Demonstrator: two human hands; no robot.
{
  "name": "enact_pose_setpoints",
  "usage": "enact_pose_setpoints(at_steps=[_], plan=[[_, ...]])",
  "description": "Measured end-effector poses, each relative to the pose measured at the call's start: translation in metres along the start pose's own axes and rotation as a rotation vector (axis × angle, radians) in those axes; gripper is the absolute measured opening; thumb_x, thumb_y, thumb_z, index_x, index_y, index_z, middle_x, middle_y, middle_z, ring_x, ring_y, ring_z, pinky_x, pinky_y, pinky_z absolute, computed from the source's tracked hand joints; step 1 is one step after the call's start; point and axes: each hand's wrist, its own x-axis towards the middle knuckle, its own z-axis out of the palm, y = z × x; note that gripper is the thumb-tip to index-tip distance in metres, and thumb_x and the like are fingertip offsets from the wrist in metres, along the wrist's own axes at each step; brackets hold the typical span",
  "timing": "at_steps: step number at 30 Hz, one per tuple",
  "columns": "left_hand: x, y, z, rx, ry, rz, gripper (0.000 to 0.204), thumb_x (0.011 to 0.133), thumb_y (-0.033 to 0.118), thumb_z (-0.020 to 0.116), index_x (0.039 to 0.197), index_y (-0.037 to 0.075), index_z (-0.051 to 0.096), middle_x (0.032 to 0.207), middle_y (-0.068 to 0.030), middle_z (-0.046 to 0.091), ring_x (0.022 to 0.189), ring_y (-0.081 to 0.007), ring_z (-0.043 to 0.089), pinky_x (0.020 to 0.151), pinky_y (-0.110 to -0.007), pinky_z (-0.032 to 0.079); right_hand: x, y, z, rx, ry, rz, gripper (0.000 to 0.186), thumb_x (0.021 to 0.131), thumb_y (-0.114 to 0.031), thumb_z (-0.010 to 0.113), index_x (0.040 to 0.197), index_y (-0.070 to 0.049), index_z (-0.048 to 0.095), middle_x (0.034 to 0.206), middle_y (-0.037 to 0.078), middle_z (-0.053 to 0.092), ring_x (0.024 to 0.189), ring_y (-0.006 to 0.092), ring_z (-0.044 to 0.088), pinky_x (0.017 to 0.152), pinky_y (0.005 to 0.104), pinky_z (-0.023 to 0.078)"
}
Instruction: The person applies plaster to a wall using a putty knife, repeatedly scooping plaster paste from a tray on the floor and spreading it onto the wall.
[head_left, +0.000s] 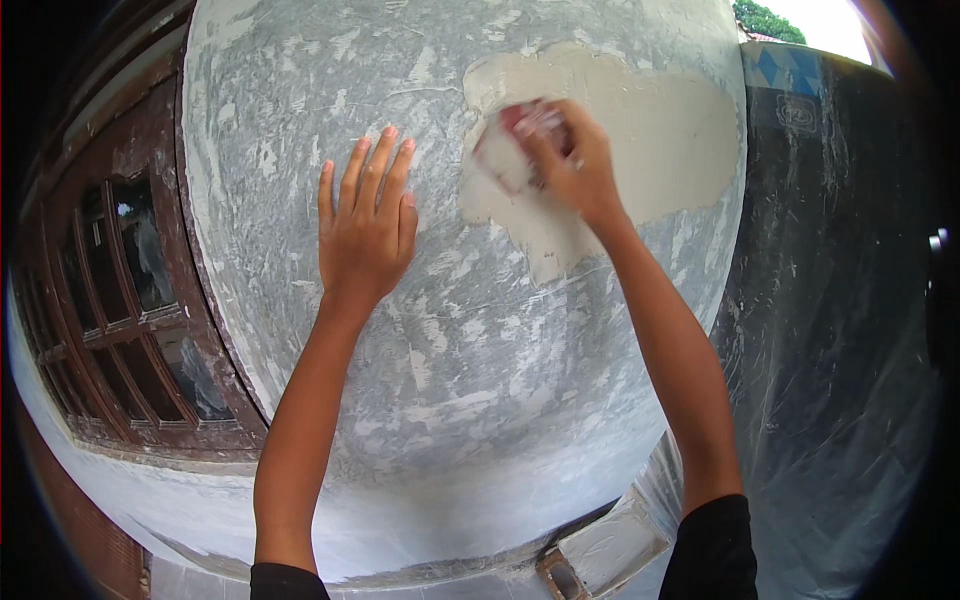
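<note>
My right hand (575, 165) grips a flat reddish scraper (512, 130), blurred by motion and smeared with pale putty. Its face is against or very close to the beige putty patch (670, 140) on the grey wall (440, 330); the exact contact cannot be made out. To the left, my left hand (365, 220) lies palm-down on the bare, mottled part of the wall, fingers stretched out and holding nothing.
At the left is a dark brown wooden window frame (180, 330) with glass panes. A black plastic sheet (820, 300) hangs along the right. Low down, near my right sleeve, sits a rectangular tray (615, 545) with pale material in it.
</note>
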Motion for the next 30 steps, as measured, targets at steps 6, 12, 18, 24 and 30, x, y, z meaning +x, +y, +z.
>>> enact_pose_setpoints(at_steps=[6, 12, 18, 24, 30], plan=[[-0.001, 0.0, 0.003, -0.009, -0.009, 0.006, 0.05, 0.1, 0.024, 0.044, 0.151, 0.021, 0.044, 0.157, -0.0001, 0.041, 0.146, -0.0209, 0.036, 0.123, -0.051, 0.02, 0.019, -0.001, -0.017, 0.318, 0.505, 0.659, 0.023, 0.097, -0.022, 0.068, 0.106, -0.002, 0.067, 0.085, 0.008, 0.069, 0.064, 0.0117, 0.063, 0.056, 0.0267, 0.053], [0.0, 0.0, 0.002, 0.007, 0.001, 0.008, 0.049, 0.1, 0.026, 0.045, 0.15, 0.022, 0.046, 0.157, 0.001, 0.042, 0.146, -0.0192, 0.036, 0.123, -0.051, 0.02, 0.012, 0.013, -0.009, -0.057, 0.236, 0.318, 0.021, 0.096, -0.02, 0.069, 0.106, -0.002, 0.066, 0.089, 0.007, 0.068, 0.067, 0.013, 0.064, 0.058, 0.0278, 0.053], [-0.001, 0.0, 0.001, -0.024, -0.015, 0.014, 0.052, 0.1, 0.021, 0.044, 0.152, 0.02, 0.043, 0.158, -0.0019, 0.041, 0.147, -0.023, 0.035, 0.123, -0.052, 0.019, 0.008, -0.005, -0.006, 0.219, 0.303, 0.38, 0.025, 0.094, -0.022, 0.07, 0.105, 0.0, 0.067, 0.088, 0.011, 0.071, 0.07, 0.0175, 0.066, 0.063, 0.0312, 0.053], [-0.002, -0.001, 0.001, -0.02, -0.025, 0.006, 0.052, 0.1, 0.021, 0.044, 0.152, 0.02, 0.042, 0.159, -0.0019, 0.04, 0.147, -0.023, 0.035, 0.123, -0.052, 0.018, 0.021, 0.0, -0.009, 0.32, 0.495, 0.565, 0.032, 0.094, -0.025, 0.072, 0.111, 0.002, 0.067, 0.09, 0.011, 0.07, 0.077, 0.0168, 0.067, 0.067, 0.0305, 0.053], [0.0, 0.001, 0.001, -0.031, -0.021, 0.008, 0.053, 0.1, 0.021, 0.044, 0.152, 0.02, 0.042, 0.159, -0.0017, 0.039, 0.147, -0.0229, 0.034, 0.124, -0.052, 0.018, 0.018, 0.013, -0.017, 0.013, 0.315, 0.482, 0.026, 0.098, -0.023, 0.067, 0.111, -0.001, 0.064, 0.087, 0.006, 0.067, 0.061, 0.0133, 0.064, 0.048, 0.0282, 0.052]])
